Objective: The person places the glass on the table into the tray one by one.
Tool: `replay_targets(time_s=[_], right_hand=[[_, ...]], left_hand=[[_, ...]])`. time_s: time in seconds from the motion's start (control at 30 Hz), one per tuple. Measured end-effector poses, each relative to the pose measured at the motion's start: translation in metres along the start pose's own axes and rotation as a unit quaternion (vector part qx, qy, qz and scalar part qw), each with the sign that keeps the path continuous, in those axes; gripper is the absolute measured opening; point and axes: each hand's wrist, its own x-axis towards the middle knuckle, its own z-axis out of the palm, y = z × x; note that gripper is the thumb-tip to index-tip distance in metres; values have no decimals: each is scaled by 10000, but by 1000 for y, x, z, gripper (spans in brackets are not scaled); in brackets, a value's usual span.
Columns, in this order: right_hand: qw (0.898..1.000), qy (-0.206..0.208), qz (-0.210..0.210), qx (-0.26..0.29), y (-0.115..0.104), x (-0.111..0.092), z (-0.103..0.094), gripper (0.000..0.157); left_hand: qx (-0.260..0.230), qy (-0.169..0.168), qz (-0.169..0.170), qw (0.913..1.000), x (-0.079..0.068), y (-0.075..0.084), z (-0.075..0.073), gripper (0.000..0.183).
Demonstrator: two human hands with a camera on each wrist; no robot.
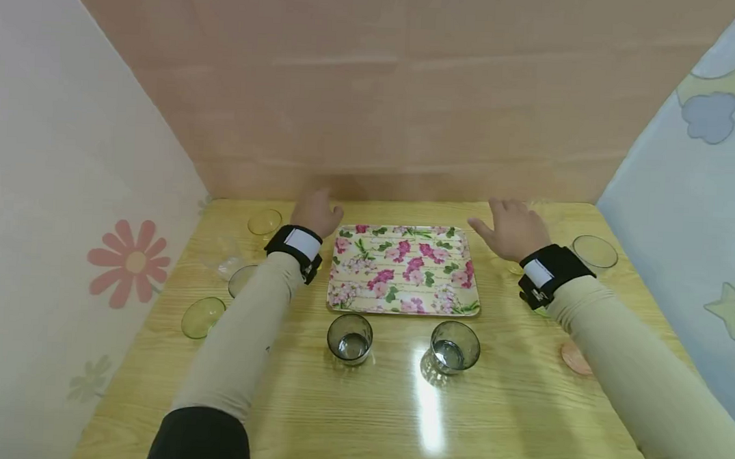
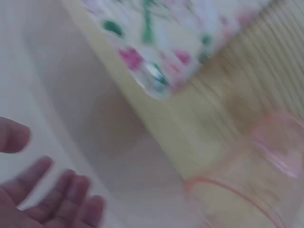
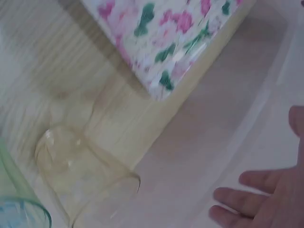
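My left hand (image 1: 317, 213) is held over the table's far edge, just beyond the back left corner of a flowered tray (image 1: 403, 269). Its fingers look spread and loosely bent in the left wrist view, with nothing in them. Off the tray's back right corner, my right hand (image 1: 515, 230) stretches out empty, thumb apart from the fingers. The tray lies flat between both hands. Two smoky grey glasses, one on the left (image 1: 350, 340) and one on the right (image 1: 454, 350), stand upright before its front edge.
Toward the left are a yellow glass (image 1: 264, 221) and a green glass (image 1: 203, 317), partly beside my sleeve. A dark-rimmed glass (image 1: 594, 252) and a pink glass (image 1: 576, 358) stand toward the right. A pinkish wall (image 1: 397, 107) rises behind the table.
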Motion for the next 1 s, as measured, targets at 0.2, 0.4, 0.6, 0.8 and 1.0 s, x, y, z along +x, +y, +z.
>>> replay_targets(time_s=[0.2, 0.4, 0.6, 0.8, 1.0], right_hand=[[9991, 35, 222, 363, -19, -17, 6, 71], [9987, -1, 286, 432, -31, -36, 15, 58], [9991, -326, 146, 217, -44, -54, 21, 45], [9969, -695, 370, 86, -46, -60, 29, 55], [9929, -1076, 493, 77, -42, -65, 46, 57]], left_hand=[[-868, -370, -400, 9947, -25, 9, -10, 47], [-1085, -632, -529, 9907, -51, 18, -15, 49], [-314, -1160, -507, 9915, -69, 14, -10, 39], [280, -1458, -384, 9882, -78, 7, 12, 48], [465, -1872, -446, 9802, -88, -1, 28, 52]])
